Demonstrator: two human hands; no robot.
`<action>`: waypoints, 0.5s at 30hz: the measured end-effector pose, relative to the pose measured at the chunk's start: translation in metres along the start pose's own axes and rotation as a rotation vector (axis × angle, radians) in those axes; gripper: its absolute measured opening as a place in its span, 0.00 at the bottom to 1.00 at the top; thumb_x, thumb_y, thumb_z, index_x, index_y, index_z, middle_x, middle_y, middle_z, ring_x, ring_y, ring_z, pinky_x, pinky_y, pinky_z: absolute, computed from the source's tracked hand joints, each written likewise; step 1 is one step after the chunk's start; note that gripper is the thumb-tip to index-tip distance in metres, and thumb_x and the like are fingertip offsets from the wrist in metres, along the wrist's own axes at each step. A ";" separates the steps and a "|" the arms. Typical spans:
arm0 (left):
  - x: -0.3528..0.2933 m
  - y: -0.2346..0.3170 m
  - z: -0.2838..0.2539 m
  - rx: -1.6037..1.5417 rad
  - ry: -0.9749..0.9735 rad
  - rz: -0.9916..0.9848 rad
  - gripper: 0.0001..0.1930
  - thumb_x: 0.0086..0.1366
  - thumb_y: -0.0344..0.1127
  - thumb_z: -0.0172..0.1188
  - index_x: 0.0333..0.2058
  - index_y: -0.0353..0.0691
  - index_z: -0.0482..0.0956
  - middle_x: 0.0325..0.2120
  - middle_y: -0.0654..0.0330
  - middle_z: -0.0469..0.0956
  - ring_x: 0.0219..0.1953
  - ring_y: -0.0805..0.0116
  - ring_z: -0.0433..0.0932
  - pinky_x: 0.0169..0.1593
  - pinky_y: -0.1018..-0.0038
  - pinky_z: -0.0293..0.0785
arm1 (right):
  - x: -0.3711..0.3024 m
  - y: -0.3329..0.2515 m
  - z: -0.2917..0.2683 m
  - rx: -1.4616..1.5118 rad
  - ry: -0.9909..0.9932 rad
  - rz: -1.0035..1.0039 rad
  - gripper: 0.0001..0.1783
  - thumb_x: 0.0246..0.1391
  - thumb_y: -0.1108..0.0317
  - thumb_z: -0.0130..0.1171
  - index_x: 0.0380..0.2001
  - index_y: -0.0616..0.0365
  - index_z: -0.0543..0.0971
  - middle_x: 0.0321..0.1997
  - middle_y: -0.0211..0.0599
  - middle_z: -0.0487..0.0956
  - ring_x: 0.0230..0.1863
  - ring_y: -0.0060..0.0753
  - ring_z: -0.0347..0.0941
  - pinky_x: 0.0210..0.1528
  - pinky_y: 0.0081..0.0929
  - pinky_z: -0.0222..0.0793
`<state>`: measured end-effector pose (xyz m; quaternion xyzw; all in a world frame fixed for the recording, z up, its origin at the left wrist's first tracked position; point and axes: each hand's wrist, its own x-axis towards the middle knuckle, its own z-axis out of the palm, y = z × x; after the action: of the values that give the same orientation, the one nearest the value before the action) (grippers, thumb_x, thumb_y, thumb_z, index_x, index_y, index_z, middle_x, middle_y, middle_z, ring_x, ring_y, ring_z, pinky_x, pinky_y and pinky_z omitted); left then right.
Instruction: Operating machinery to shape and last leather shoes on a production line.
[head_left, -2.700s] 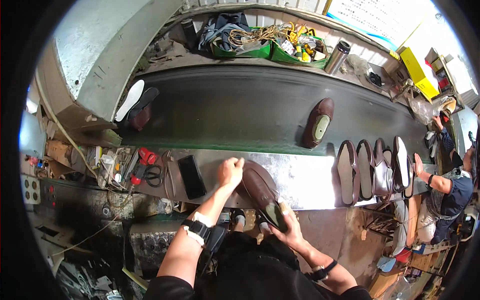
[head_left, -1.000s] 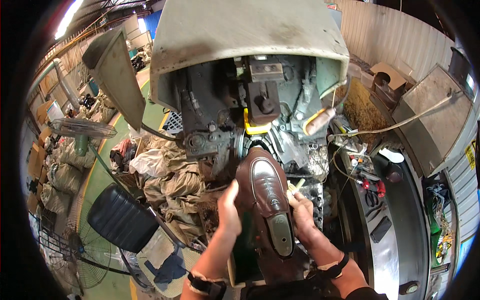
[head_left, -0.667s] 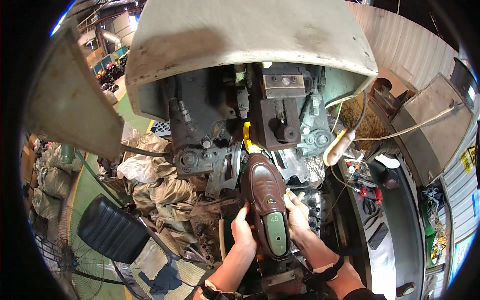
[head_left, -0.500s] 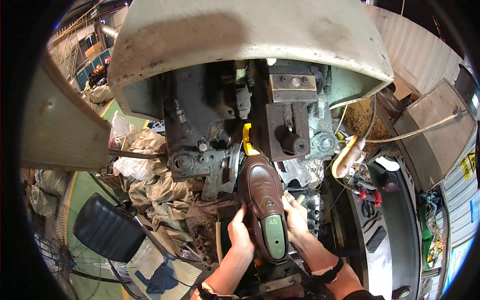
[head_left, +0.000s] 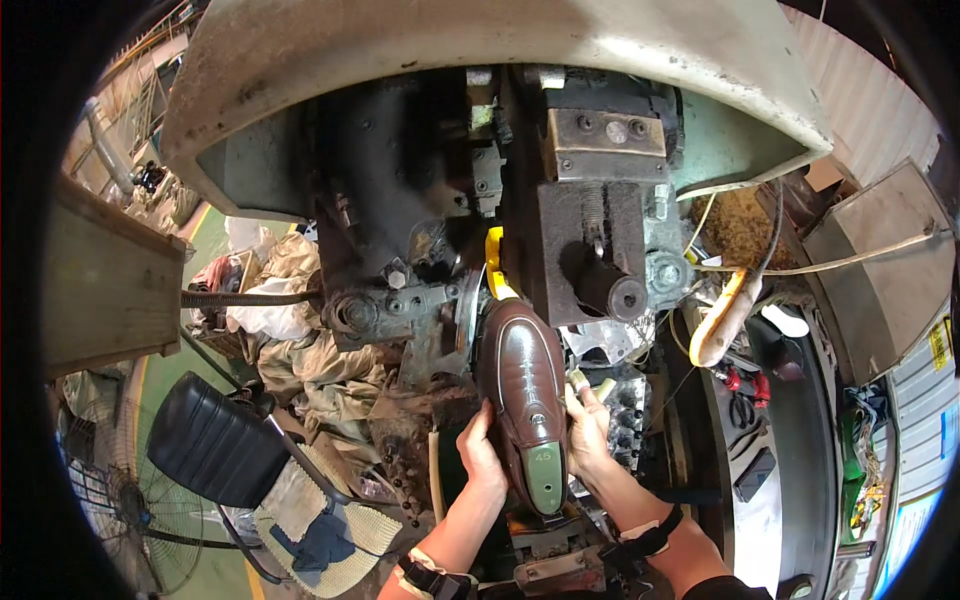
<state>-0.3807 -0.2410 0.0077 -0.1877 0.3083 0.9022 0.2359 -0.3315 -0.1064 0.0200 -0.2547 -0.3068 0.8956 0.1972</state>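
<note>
Both hands hold a brown shoe (head_left: 522,385) in front of a big dark machine (head_left: 520,200). The shoe sits on a green last (head_left: 545,476), whose flat top shows at the heel end, nearest the person. The toe points away, up toward the machine, just below a yellow part (head_left: 494,262) and beside a black cylinder (head_left: 604,287) that juts out to the right. The left hand (head_left: 482,456) lies against the left side of the shoe near the heel, its grip closed on the shoe with the fingers curled along the upper. The right hand (head_left: 588,430) presses the right side at about the same height, its grip also closed on the shoe; two of its fingertips (head_left: 578,380) wear pale wrappings. Each forearm comes up from the lower edge, and each wrist carries a dark strap. The machine has a pale curved hood (head_left: 480,60) over its top. To the left, crumpled rags (head_left: 320,350) lie heaped under a horizontal rod (head_left: 240,298), and lower down stands a black chair (head_left: 218,440) with a woven cushion (head_left: 330,535) beside it. A fan (head_left: 150,525) stands at the far lower left. To the right a yellow hose (head_left: 722,320) hangs, with red-handled pliers (head_left: 742,385) near it.
</note>
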 end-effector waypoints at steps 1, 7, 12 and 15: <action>0.002 0.000 0.001 0.010 -0.015 -0.003 0.17 0.72 0.42 0.59 0.45 0.29 0.81 0.43 0.55 0.82 0.44 0.63 0.80 0.50 0.67 0.74 | 0.001 0.002 -0.001 0.018 0.011 -0.032 0.30 0.65 0.69 0.61 0.67 0.59 0.63 0.53 0.39 0.79 0.50 0.31 0.77 0.53 0.31 0.78; 0.015 -0.011 -0.012 0.084 -0.035 0.073 0.15 0.73 0.40 0.57 0.42 0.30 0.82 0.41 0.58 0.82 0.43 0.68 0.79 0.49 0.70 0.74 | 0.007 0.006 -0.001 0.030 0.020 -0.079 0.38 0.62 0.70 0.65 0.69 0.58 0.56 0.52 0.45 0.79 0.48 0.33 0.79 0.49 0.34 0.80; 0.015 -0.011 -0.006 0.048 0.063 0.048 0.14 0.75 0.37 0.53 0.40 0.30 0.82 0.38 0.59 0.82 0.41 0.70 0.78 0.48 0.69 0.75 | 0.002 -0.001 0.007 0.101 0.046 -0.030 0.32 0.60 0.70 0.67 0.61 0.57 0.62 0.50 0.43 0.79 0.46 0.34 0.80 0.46 0.34 0.81; 0.017 -0.009 -0.013 0.105 -0.029 0.084 0.16 0.75 0.39 0.54 0.42 0.29 0.82 0.38 0.59 0.82 0.42 0.70 0.79 0.48 0.69 0.75 | -0.002 -0.006 0.012 0.093 0.073 0.088 0.32 0.60 0.70 0.67 0.61 0.58 0.63 0.49 0.41 0.78 0.45 0.34 0.80 0.44 0.34 0.81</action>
<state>-0.3872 -0.2381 -0.0147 -0.1489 0.3593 0.8966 0.2118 -0.3356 -0.1086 0.0331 -0.2909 -0.2457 0.9070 0.1801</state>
